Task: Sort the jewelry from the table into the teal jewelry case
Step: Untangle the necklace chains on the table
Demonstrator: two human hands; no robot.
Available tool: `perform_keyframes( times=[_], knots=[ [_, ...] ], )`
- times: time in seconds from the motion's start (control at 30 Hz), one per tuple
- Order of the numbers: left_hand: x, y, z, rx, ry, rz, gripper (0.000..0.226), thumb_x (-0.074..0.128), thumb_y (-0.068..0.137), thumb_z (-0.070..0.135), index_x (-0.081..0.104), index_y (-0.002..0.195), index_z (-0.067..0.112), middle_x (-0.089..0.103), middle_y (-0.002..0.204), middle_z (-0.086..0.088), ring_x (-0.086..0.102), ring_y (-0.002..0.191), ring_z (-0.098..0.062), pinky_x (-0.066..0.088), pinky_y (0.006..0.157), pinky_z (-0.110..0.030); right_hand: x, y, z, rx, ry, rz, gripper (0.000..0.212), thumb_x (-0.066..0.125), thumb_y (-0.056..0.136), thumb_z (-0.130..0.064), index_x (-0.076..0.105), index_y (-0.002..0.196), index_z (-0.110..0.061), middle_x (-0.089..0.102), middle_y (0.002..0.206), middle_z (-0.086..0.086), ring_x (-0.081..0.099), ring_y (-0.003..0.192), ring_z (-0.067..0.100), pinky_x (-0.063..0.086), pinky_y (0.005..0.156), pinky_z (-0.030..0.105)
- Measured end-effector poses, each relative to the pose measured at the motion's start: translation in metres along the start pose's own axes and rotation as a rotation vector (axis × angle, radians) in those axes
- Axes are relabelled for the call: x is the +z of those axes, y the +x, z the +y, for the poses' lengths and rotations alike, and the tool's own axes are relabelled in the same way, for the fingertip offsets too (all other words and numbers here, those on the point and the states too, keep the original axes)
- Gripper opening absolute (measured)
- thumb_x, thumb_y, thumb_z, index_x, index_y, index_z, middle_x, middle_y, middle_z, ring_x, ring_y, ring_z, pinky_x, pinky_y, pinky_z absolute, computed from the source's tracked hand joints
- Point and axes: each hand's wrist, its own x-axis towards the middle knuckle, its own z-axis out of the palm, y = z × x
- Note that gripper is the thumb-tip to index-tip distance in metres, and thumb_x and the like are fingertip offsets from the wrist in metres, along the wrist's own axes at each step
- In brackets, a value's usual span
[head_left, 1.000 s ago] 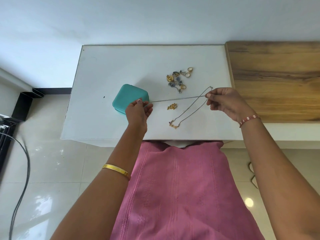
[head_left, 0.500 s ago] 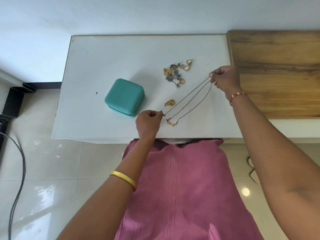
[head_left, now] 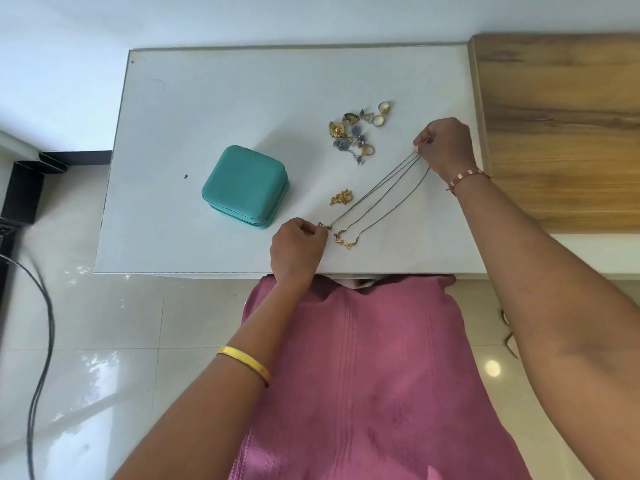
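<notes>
The person stands at the near edge of the white table [head_left: 207,98], and both hands are busy with one piece. The left hand [head_left: 298,244] pinches the pendant end of a thin silver chain [head_left: 374,192] close to the near edge, fingers curled tight on it. The right hand [head_left: 445,147] pinches the other end farther back and to the right, knuckles up, wrist bent toward the wooden counter [head_left: 561,133]. Between them the chain runs as a long diagonal, near-left to far-right, drawn fairly straight just over the table.

A second chain with a gold pendant [head_left: 346,242] lies alongside it, just right of the left hand; its far end runs up to the right hand too, though whether that hand grips it cannot be told.

Here is what matters: the teal jewelry case [head_left: 247,185] sits closed, left of the chain and just beyond the left hand. That hand is clearly the nearer one. So the case most likely needs opening first, and a hand must let go to do it.

A small gold piece [head_left: 341,197] rests between case and chain. The cluster of rings and earrings [head_left: 356,133] waits farther back, untouched.
</notes>
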Motion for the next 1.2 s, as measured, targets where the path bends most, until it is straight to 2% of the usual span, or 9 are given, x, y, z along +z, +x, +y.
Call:
perform_keyframes(
  times=[0.23,0.33,0.43,0.53,0.67,0.8,1.03,1.13,1.2],
  knots=[
    [-0.002,0.003,-0.003,0.003,-0.063,0.012,0.013,0.065,0.076,0.028,0.058,0.074,0.017,0.060,0.069,0.004,0.063,0.075,-0.024,0.052,0.071,-0.034,0.004,-0.006,-0.006,-0.052,-0.116,0.064,0.019,0.063,0.083,-0.009,0.063,0.101,-0.004,0.051,0.115,0.018,0.056,0.096,0.030,0.037,0.073,0.024],
    [-0.007,0.002,0.000,-0.004,-0.137,0.032,0.009,0.063,0.078,0.025,0.057,0.077,0.019,0.060,0.065,0.001,0.066,0.075,-0.027,0.053,0.072,-0.033,0.007,-0.023,-0.026,-0.146,-0.099,0.126,0.013,0.058,0.086,-0.008,0.064,0.097,-0.004,0.053,0.111,0.018,0.056,0.097,0.031,0.039,0.075,0.026],
    [-0.014,0.001,0.008,0.034,-0.199,0.031,0.007,0.058,0.083,0.020,0.057,0.077,0.018,0.057,0.059,0.000,0.064,0.069,-0.029,0.050,0.068,-0.032,0.022,-0.052,-0.047,-0.281,-0.019,-0.016,0.014,0.059,0.086,-0.009,0.068,0.095,-0.003,0.063,0.101,0.017,0.061,0.091,0.025,0.042,0.077,0.022],
    [-0.021,0.003,0.017,0.047,-0.279,0.020,0.018,0.056,0.085,0.016,0.054,0.069,0.023,0.056,0.057,0.000,0.058,0.056,-0.021,0.052,0.070,-0.036,0.042,-0.075,-0.056,-0.363,-0.062,-0.160,0.023,0.061,0.086,-0.015,0.068,0.106,-0.005,0.064,0.105,0.016,0.060,0.098,0.026,0.048,0.084,0.031],
    [-0.027,0.006,0.024,0.051,-0.351,-0.011,0.018,0.055,0.086,0.015,0.054,0.070,0.022,0.056,0.062,-0.002,0.054,0.049,-0.013,0.052,0.071,-0.037,0.057,-0.084,-0.053,-0.443,-0.287,-0.133,0.024,0.056,0.091,-0.014,0.066,0.112,-0.007,0.058,0.106,0.015,0.053,0.103,0.030,0.048,0.078,0.037],
    [-0.028,0.006,0.027,0.023,-0.414,-0.049,0.016,0.056,0.087,0.015,0.055,0.072,0.019,0.056,0.064,-0.001,0.053,0.044,-0.006,0.048,0.066,-0.031,0.061,-0.087,-0.057,-0.469,-0.363,-0.077,0.015,0.051,0.091,-0.005,0.065,0.097,-0.003,0.058,0.100,0.014,0.053,0.097,0.030,0.045,0.071,0.036],
    [-0.028,0.006,0.033,0.021,-0.478,-0.085,0.007,0.056,0.088,0.014,0.060,0.089,0.008,0.058,0.067,-0.001,0.054,0.048,-0.006,0.048,0.062,-0.027,0.064,-0.084,-0.060,-0.498,-0.479,-0.128,0.020,0.045,0.087,0.002,0.054,0.105,-0.003,0.052,0.112,0.016,0.049,0.102,0.031,0.040,0.080,0.036],
    [-0.031,0.005,0.035,0.029,-0.489,-0.099,0.009,0.054,0.089,0.013,0.060,0.093,0.007,0.058,0.069,-0.001,0.054,0.055,-0.010,0.047,0.059,-0.022,0.063,-0.081,-0.060,-0.441,-0.329,-0.131,0.015,0.043,0.091,-0.003,0.052,0.102,-0.002,0.053,0.108,0.015,0.049,0.098,0.029,0.039,0.080,0.033],
    [-0.034,0.006,0.035,0.039,-0.492,-0.111,0.009,0.052,0.089,0.010,0.060,0.094,0.007,0.057,0.071,0.000,0.054,0.059,-0.010,0.046,0.059,-0.022,0.054,-0.082,-0.067,-0.307,-0.004,-0.149,0.010,0.043,0.093,-0.004,0.052,0.096,-0.002,0.054,0.095,0.010,0.049,0.089,0.025,0.039,0.072,0.018]
  ],
)
